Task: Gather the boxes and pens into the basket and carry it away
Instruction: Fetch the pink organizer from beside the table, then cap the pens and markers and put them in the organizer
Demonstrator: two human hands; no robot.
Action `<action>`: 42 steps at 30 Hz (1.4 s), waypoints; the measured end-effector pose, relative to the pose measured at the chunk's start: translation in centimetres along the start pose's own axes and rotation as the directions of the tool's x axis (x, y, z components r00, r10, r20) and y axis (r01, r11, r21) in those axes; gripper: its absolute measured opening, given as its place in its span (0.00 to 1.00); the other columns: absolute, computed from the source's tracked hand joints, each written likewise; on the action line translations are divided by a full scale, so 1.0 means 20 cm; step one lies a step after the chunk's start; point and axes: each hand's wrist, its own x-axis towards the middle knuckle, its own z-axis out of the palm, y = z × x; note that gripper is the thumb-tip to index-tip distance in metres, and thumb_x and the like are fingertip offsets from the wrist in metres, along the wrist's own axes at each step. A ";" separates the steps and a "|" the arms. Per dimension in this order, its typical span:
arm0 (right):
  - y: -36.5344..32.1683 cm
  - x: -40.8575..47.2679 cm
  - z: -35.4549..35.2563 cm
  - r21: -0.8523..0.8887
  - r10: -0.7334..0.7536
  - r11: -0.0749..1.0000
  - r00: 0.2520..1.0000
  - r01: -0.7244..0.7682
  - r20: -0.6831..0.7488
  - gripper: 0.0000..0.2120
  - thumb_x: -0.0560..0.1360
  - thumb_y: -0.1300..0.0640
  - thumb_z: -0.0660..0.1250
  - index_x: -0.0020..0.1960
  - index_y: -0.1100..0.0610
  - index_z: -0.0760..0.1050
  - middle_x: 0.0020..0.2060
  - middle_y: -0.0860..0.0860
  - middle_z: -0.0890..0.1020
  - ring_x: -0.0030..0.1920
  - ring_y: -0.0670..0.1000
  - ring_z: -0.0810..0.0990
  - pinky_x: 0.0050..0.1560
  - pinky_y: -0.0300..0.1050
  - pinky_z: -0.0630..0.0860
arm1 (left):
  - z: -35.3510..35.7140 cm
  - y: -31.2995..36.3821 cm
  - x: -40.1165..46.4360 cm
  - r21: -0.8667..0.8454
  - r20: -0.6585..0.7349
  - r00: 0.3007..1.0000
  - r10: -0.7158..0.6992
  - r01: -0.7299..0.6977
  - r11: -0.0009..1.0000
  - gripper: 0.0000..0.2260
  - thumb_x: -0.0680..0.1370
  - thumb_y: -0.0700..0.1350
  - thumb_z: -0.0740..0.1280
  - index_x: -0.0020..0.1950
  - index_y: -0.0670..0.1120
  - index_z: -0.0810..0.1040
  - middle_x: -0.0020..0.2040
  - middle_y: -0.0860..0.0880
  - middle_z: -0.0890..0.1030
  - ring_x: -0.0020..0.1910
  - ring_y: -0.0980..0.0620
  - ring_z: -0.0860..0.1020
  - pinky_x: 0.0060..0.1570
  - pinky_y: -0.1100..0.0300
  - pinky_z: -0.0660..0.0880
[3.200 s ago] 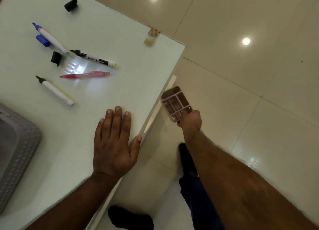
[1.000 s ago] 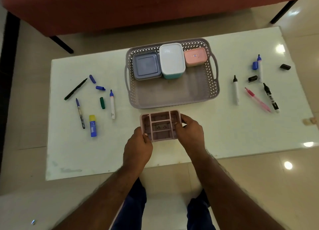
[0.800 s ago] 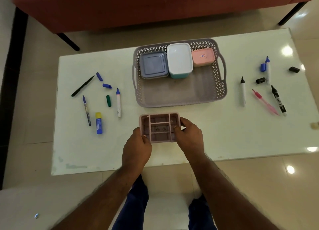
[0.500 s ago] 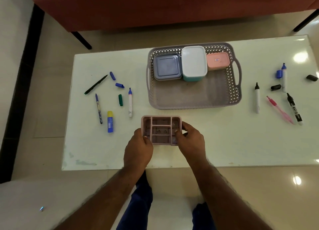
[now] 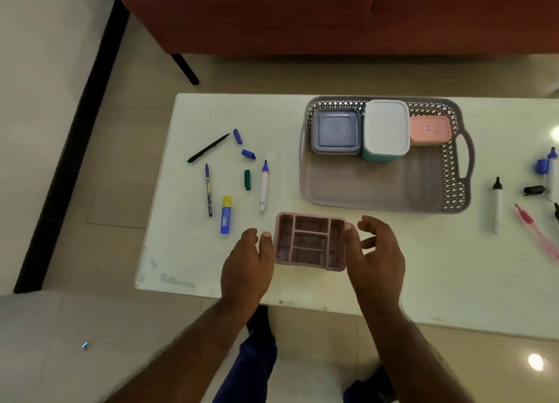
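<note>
A grey lattice basket (image 5: 387, 204) stands on the white table (image 5: 438, 284); along its far side sit a blue-grey box (image 5: 335, 131), a white box (image 5: 385, 127) and a pink box (image 5: 429, 130). In front of it a pink divided tray (image 5: 310, 242) rests on the table. My left hand (image 5: 246, 266) is at the tray's left edge, thumb beside it. My right hand (image 5: 378, 254) is at its right edge with fingers spread. Left of the basket lie a black pen (image 5: 208, 148), a blue pen (image 5: 208, 189), a white marker (image 5: 263, 186) and loose caps. On the right lie a white marker (image 5: 496, 206) and a pink pen (image 5: 535, 230).
A blue and yellow glue stick (image 5: 226, 215) lies near my left hand. A red sofa (image 5: 332, 15) on black legs stands behind the table. The table's near edge runs just below my wrists, with my legs and tiled floor under it.
I brought the pink tray up from beside the table and set it down in front of the basket. Both hands gripped it half a second ago; now the fingers have loosened and spread.
</note>
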 end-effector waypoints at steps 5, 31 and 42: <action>-0.41 0.04 0.11 -0.065 -0.224 0.971 0.969 0.232 0.108 0.11 0.78 0.46 0.65 0.56 0.50 0.77 0.46 0.43 0.81 0.40 0.43 0.78 0.41 0.40 0.75 | -0.17 -0.07 0.20 0.029 -0.173 0.982 0.071 -0.067 0.997 0.23 0.81 0.60 0.54 0.62 0.45 0.76 0.54 0.45 0.83 0.53 0.44 0.81 0.49 0.56 0.75; -0.64 0.50 0.98 -0.551 0.239 0.829 0.831 0.095 0.503 0.21 0.76 0.55 0.69 0.65 0.59 0.67 0.57 0.55 0.80 0.53 0.55 0.81 0.52 0.44 0.78 | -0.28 0.19 1.23 0.510 0.276 0.846 0.456 -0.531 0.677 0.20 0.78 0.41 0.67 0.70 0.49 0.72 0.67 0.46 0.74 0.60 0.45 0.78 0.55 0.52 0.79; -0.70 0.48 0.86 -0.330 0.124 0.943 0.873 0.044 0.472 0.19 0.77 0.47 0.65 0.61 0.57 0.69 0.44 0.49 0.75 0.41 0.51 0.76 0.37 0.40 0.70 | -0.27 0.16 1.24 0.443 0.227 0.837 0.498 -0.544 0.713 0.09 0.79 0.44 0.66 0.59 0.47 0.80 0.57 0.48 0.77 0.52 0.49 0.78 0.50 0.53 0.78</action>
